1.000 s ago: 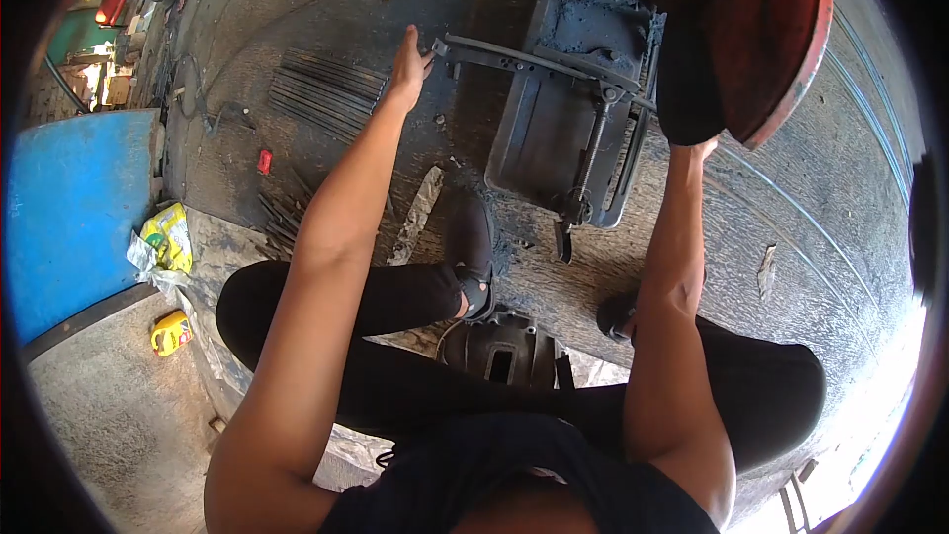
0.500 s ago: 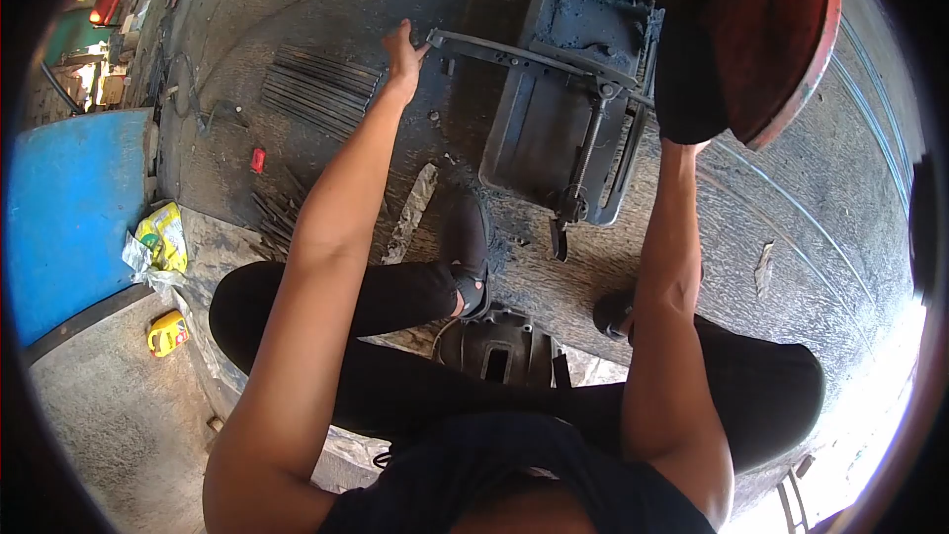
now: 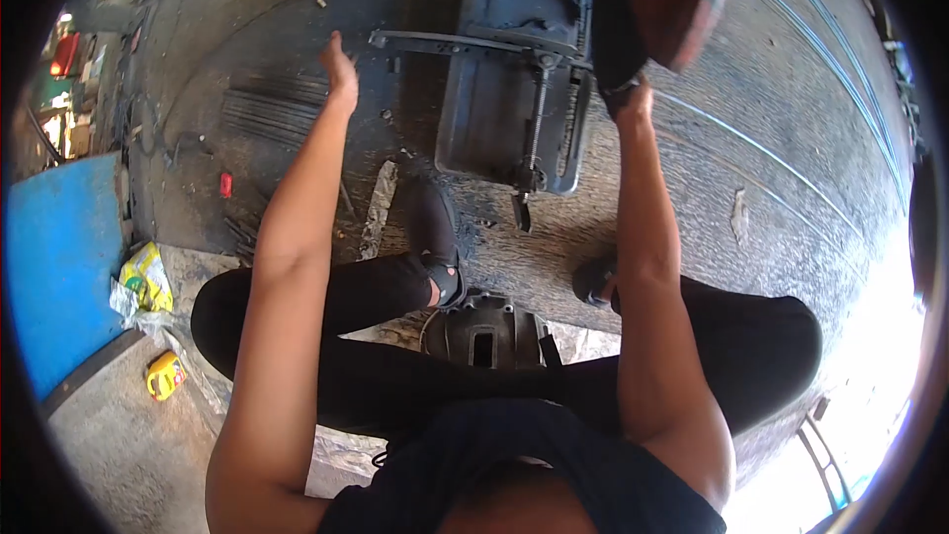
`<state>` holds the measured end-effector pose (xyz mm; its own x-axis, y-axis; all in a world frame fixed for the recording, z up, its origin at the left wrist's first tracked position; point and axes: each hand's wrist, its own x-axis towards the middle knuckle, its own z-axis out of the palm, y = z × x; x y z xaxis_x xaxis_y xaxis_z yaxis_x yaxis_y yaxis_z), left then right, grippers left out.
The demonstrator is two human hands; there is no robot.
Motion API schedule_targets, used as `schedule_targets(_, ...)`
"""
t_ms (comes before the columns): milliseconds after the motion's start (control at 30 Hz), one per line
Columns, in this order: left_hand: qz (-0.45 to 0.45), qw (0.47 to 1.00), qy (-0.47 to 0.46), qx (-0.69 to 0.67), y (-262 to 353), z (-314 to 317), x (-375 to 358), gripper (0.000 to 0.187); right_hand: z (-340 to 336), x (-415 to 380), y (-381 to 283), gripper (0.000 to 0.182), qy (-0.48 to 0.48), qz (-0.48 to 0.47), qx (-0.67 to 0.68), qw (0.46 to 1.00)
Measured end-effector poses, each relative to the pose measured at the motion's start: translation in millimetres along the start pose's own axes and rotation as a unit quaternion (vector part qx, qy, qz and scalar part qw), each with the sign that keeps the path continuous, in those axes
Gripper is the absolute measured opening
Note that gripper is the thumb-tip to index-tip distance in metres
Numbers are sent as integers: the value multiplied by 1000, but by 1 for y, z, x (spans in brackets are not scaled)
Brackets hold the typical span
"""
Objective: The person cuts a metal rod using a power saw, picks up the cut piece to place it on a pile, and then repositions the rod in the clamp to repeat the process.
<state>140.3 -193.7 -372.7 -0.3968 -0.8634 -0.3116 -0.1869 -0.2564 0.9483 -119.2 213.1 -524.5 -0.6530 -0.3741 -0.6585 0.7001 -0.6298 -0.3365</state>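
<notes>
My left hand (image 3: 341,71) holds nothing, its fingers stretched out beside a long metal bar (image 3: 445,41). A small gap separates the hand from the bar's left end. The bar lies across the dark base (image 3: 460,143) of a cut-off saw, by its clamp screw (image 3: 539,119). My right hand (image 3: 638,99) is closed around the black handle area below the saw's red guard (image 3: 682,5). Most of its fingers are hidden behind that black part. Dark shavings and dust lie on the base's far end.
A bundle of dark rods (image 3: 267,109) lies to the left, with a small red object (image 3: 225,184) nearby. Between my feet sits a dark metal housing (image 3: 484,331). A blue panel (image 3: 64,267) and yellow container (image 3: 165,376) are at left; long thin rods (image 3: 840,59) at right.
My left hand has come away from the bar's end, moving left. My right hand and the red guard have shifted farther from me. The whole view has also shifted.
</notes>
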Motion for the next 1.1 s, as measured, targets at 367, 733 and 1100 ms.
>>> schedule_targets(367, 107, 960, -85, 244, 108, 6, -16, 95, -10, -180, 28, 29, 122, -43, -271, 954)
schedule_targets(733, 140, 884, -258, 363, 267, -7, -132, 92, -33, -268, 110, 31, 25, 133, -165, 977)
schedule_targets(1100, 83, 786, -282, 544, 224, -40, -106, 97, -28, -273, 146, 76, -140, -27, -387, 911)
